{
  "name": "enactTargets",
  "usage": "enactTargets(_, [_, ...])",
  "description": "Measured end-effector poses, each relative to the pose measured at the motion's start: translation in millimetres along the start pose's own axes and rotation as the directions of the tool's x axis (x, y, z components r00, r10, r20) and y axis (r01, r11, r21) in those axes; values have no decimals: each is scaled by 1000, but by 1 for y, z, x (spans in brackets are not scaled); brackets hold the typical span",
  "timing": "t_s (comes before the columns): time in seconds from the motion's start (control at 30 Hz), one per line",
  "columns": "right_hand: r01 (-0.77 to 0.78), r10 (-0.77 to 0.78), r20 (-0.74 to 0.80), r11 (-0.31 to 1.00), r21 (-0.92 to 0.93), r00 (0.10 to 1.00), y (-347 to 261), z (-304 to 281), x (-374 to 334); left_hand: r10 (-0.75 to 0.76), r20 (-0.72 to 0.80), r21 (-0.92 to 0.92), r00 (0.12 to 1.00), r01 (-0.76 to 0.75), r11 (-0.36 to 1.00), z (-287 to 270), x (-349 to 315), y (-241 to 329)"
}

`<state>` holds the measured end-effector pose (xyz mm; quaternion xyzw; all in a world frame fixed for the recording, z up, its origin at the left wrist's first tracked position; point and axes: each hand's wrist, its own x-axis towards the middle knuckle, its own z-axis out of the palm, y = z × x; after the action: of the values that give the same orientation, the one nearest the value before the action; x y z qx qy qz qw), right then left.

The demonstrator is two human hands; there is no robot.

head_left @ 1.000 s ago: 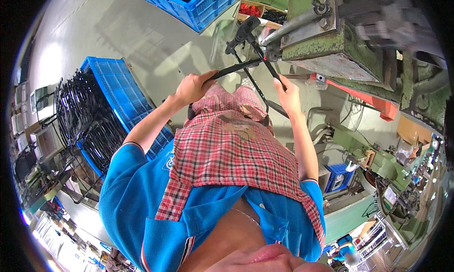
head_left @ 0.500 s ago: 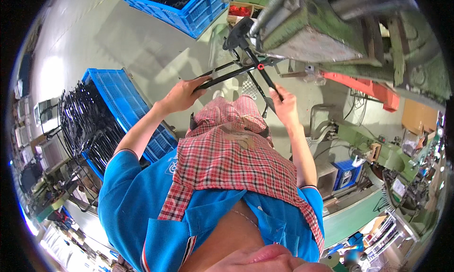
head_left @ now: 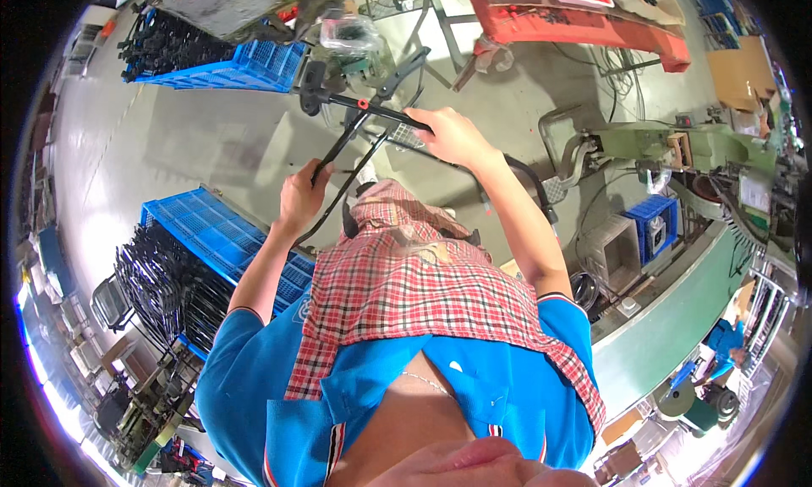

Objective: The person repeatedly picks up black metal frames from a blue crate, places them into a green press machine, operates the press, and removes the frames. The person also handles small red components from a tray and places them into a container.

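Observation:
Out over the floor I hold a black tubular metal frame (head_left: pixel 391 115) made of crossing bars. A red ring (head_left: pixel 362 104) sits around the joint where the bars cross. At the frame's far left end is a rounded black plastic piece (head_left: pixel 312 88). My left hand (head_left: pixel 302 195) is closed around the lower end of one bar. My right hand (head_left: pixel 452 137) grips the right end of another bar, fingers wrapped over it. Other thin black bars extend below, partly hidden behind my hands and right forearm.
At my left stands a blue crate (head_left: pixel 190 220) filled with black bars (head_left: pixel 169 275). Another blue crate (head_left: pixel 262 68) with black parts is at the far left. A red bench (head_left: pixel 575 32) holds trays of small parts. Green machinery (head_left: pixel 702 148), a foot pedal (head_left: pixel 554 189) and loose cables (head_left: pixel 622 89) lie rightward.
My view has turned to the right, away from the green machine. The frame has swung left and tilted, with both hands still gripping it; my right hand is higher.

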<state>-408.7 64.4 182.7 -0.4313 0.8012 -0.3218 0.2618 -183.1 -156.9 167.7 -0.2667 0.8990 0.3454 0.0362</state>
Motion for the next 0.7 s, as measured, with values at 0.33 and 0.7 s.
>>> enactTargets(0.33, [-263,-195,-636,792,-551,747,7,-115,-220,288,169,-271,943,-236,933,99,-10,157])
enactTargets(0.7, [37,402,-903,911,412,148,203,-212,-343,615,428,-898,662,238,369,83,56,366])
